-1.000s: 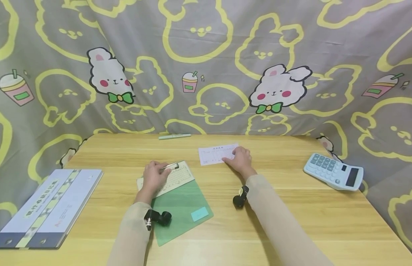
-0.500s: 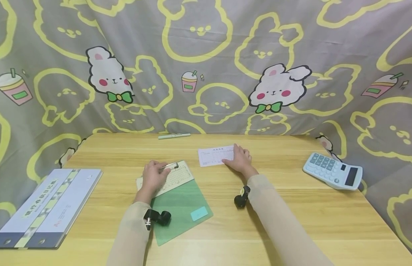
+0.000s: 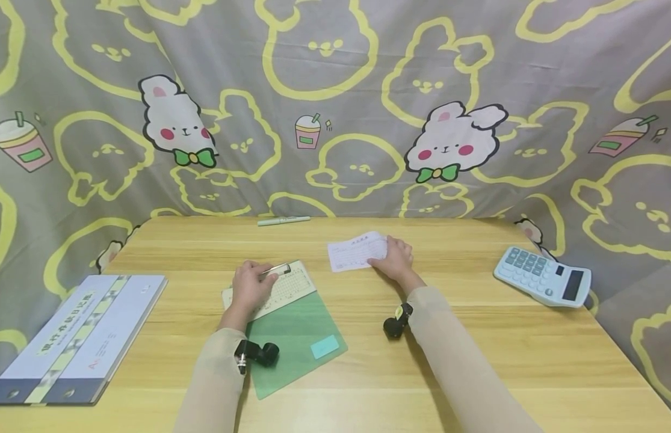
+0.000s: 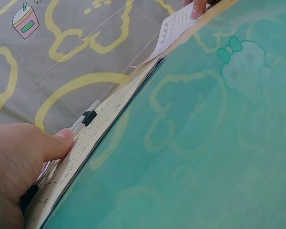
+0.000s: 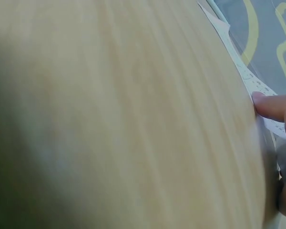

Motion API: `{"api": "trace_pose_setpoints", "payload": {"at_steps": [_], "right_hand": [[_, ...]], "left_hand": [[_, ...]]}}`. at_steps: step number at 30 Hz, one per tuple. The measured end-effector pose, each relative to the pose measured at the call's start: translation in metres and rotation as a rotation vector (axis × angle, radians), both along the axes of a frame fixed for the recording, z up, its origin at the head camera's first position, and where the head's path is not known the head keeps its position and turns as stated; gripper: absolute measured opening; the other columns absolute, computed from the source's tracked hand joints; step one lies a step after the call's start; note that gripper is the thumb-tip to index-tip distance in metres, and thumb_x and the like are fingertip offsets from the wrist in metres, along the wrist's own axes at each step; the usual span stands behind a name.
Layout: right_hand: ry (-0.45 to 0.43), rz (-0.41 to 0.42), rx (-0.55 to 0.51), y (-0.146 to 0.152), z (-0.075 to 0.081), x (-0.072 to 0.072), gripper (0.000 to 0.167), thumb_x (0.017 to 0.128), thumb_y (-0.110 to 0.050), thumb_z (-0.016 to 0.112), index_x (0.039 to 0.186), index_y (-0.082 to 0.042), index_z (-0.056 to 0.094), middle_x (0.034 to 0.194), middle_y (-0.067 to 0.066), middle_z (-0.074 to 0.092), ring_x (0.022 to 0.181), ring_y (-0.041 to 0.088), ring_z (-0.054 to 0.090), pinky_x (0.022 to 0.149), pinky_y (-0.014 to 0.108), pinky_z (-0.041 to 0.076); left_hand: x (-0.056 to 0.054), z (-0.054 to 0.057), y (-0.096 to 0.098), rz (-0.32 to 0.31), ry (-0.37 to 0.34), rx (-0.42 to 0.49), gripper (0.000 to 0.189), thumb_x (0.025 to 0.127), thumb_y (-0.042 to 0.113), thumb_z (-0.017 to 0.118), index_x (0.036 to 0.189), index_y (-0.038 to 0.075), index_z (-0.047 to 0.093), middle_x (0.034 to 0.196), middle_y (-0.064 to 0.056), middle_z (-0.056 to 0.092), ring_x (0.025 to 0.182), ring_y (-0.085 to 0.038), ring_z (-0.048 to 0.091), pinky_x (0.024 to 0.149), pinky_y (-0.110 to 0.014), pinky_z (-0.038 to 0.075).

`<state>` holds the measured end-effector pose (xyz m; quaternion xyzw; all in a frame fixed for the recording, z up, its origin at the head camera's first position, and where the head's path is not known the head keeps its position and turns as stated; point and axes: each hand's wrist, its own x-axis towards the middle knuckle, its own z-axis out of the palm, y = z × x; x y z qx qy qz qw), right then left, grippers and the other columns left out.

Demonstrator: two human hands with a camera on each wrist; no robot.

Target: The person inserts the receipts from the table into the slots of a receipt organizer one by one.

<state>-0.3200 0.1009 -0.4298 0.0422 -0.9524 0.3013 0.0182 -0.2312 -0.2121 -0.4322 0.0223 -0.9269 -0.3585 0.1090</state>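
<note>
My left hand (image 3: 252,291) rests at the top of a green clipboard (image 3: 297,343), its thumb (image 4: 62,140) pressing the metal clip (image 3: 275,270). Under that clip lies a cream printed sheet (image 3: 292,291), partly covered by the hand. The board's glossy green face fills much of the left wrist view. Farther off to the right, my right hand (image 3: 393,258) pinches the right edge of a white printed slip of paper (image 3: 354,252) between thumb and fingers. The slip bends upward near the hand. In the right wrist view, the thumb (image 5: 264,104) lies on the paper's edge.
A pale green pen (image 3: 283,221) lies at the table's back edge. A light blue calculator (image 3: 543,278) sits at the right, and a thick account book (image 3: 80,337) at the left. A blue sticky note (image 3: 325,347) is on the clipboard. A patterned curtain (image 3: 248,60) hangs behind.
The right hand has shifted slightly right, drawing the slip with it, and the slip now bends up from the table. The left hand and clipboard have stayed in place.
</note>
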Motion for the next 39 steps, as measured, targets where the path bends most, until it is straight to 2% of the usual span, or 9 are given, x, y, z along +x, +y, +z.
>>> {"api": "trace_pose_setpoints", "payload": {"at_steps": [10,17,24,29,33,39], "right_hand": [[0.052,-0.056,-0.066,0.001,0.000,-0.001,0.068,0.070,-0.027,0.067,0.126,-0.001,0.039,0.118,0.019,0.040,0.106,0.034,0.028,0.088,0.045,0.023],[0.090,-0.041,-0.141,0.004,-0.001,-0.001,0.056,0.069,-0.015,0.065,0.119,0.001,0.047,0.115,0.020,0.046,0.102,0.034,0.036,0.087,0.043,0.027],[0.078,0.015,-0.267,0.009,-0.002,0.001,0.062,0.069,-0.002,0.060,0.126,-0.002,0.039,0.119,0.021,0.043,0.105,0.034,0.040,0.089,0.044,0.030],[0.063,0.072,-0.335,0.012,0.000,0.002,0.072,0.065,0.004,0.056,0.132,-0.010,0.034,0.130,0.018,0.035,0.114,0.035,0.034,0.092,0.045,0.027],[0.046,0.095,-0.364,0.012,0.003,0.004,0.070,0.065,0.006,0.053,0.131,-0.010,0.037,0.131,0.015,0.035,0.116,0.033,0.032,0.093,0.044,0.026],[0.017,0.070,-0.454,0.011,0.005,0.004,0.060,0.065,0.010,0.051,0.123,-0.005,0.047,0.126,0.016,0.042,0.104,0.031,0.043,0.085,0.040,0.035]], "left_hand": [[-0.001,0.003,0.002,0.005,-0.013,0.003,0.036,0.084,0.026,0.056,0.112,0.004,0.056,0.103,-0.012,0.044,0.096,-0.027,0.035,0.079,-0.042,0.028],[0.000,0.003,0.001,0.005,-0.009,-0.004,0.036,0.084,0.026,0.056,0.112,0.004,0.057,0.102,-0.012,0.044,0.095,-0.027,0.035,0.079,-0.042,0.028],[0.000,0.001,0.002,0.008,-0.012,-0.001,0.035,0.083,0.025,0.057,0.111,0.004,0.058,0.101,-0.011,0.044,0.095,-0.027,0.035,0.078,-0.041,0.028],[0.000,0.001,0.002,0.011,-0.017,0.001,0.036,0.083,0.025,0.057,0.112,0.005,0.057,0.103,-0.012,0.044,0.096,-0.028,0.035,0.079,-0.042,0.029],[0.001,0.002,0.002,0.013,-0.016,0.003,0.035,0.083,0.025,0.057,0.112,0.005,0.057,0.103,-0.012,0.044,0.096,-0.027,0.035,0.079,-0.042,0.029],[0.001,0.002,0.002,0.014,-0.009,0.005,0.035,0.083,0.025,0.057,0.112,0.004,0.057,0.103,-0.012,0.044,0.095,-0.027,0.035,0.078,-0.042,0.029]]}}
